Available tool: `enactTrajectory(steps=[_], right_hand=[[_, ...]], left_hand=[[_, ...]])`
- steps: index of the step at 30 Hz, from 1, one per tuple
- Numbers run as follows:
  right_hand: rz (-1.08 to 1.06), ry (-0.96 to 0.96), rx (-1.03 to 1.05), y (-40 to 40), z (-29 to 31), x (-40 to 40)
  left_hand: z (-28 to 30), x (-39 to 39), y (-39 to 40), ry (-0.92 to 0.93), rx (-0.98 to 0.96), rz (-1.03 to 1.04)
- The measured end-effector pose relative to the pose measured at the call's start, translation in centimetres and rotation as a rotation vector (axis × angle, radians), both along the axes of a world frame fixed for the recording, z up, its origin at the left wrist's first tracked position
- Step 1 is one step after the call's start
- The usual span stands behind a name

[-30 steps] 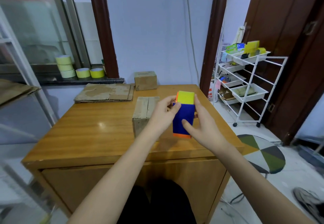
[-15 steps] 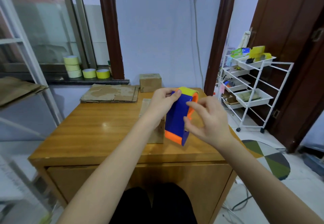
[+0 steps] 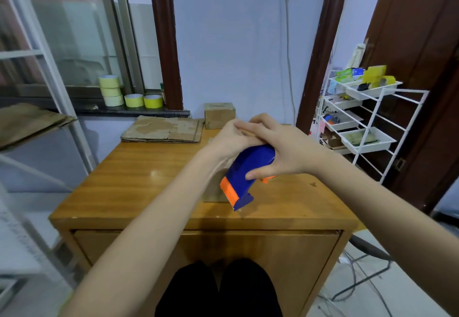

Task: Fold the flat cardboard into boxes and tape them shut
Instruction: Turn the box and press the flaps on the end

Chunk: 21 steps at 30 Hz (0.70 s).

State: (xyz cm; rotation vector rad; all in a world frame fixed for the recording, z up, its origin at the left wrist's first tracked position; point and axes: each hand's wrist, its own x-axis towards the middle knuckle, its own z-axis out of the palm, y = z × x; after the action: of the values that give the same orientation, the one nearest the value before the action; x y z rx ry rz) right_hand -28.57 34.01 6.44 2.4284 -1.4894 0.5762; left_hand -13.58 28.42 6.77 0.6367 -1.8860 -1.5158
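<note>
The right hand (image 3: 280, 152) curls over the top of a blue and orange tape dispenser (image 3: 244, 175), thumb pressed on its near side, gripping it. The left hand (image 3: 227, 140) wraps its fingers round the dispenser's far upper end, partly under the right fingers. The dispenser tilts, its orange cutter end pointing down and near, above the wooden table (image 3: 139, 182). Behind it stands a cardboard box (image 3: 213, 190), mostly hidden. Flat cardboard sheets (image 3: 161, 130) lie far left on the table, a small taped box (image 3: 219, 115) just right of them. Tape rolls (image 3: 129, 94) sit on the windowsill.
</note>
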Motion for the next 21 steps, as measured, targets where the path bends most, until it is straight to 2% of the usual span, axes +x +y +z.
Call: enactTrajectory(steps=[2, 5, 8, 11, 14, 17, 21], right_hand=[[-0.002, 0.060, -0.096, -0.1, -0.2, -0.1], [0.030, 0.027, -0.230, -0.1, -0.5, -0.2], [0.018, -0.010, -0.297, 0.0, -1.1, -0.7], [-0.029, -0.230, -0.292, 0.6, -1.5, -1.9], [-0.041, -0.441, -0.334, 1.3, -1.7, -3.1], [-0.026, -0.554, -0.348, 1.7, -1.9, -3.4], [-0.022, -0.602, -0.365, 1.7, -2.3, -2.8]], left_hand=[[-0.1, 0.4, -0.3, 0.003, 0.022, -0.038], [-0.2, 1.0, -1.2, 0.017, 0.093, -0.066], [0.0, 1.8, -2.1, -0.022, 0.013, 0.109], [-0.2, 3.9, -2.9, 0.042, -0.028, 0.245], [-2.0, 6.0, -3.0, -0.163, -0.084, 0.266], [-4.4, 6.0, -1.9, -0.189, -0.002, 0.271], [-5.9, 4.7, -0.4, -0.043, 0.246, 0.292]])
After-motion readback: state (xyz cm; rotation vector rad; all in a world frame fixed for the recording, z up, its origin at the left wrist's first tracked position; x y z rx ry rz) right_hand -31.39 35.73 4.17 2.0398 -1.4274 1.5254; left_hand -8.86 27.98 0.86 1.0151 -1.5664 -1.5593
